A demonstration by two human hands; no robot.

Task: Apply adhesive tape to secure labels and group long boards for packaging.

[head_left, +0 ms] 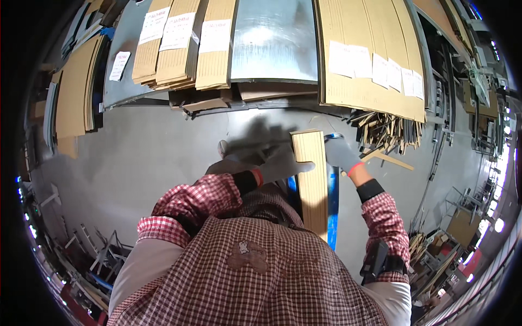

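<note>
A narrow stack of tan cardboard strips (312, 187) lies lengthwise in front of me, over a blue support (333, 209). My left hand (283, 164), in a grey glove with a red cuff, grips the stack's left side near its far end, thumb lying across the top. My right hand (342, 155), gloved alike, is closed just beyond the stack's right edge. At its fingertips shows a dark, rounded thing (333, 136) whose kind I cannot make out. Most of the right fingers are hidden behind the back of the glove.
Ahead, a metal table (274, 49) bears cardboard stacks (215, 60) with white paper sheets. A wider cardboard pile (375, 32) stands at the right. Below it, a bundle of thin offcuts (389, 130) juts out, and a loose strip (394, 161) lies on the floor.
</note>
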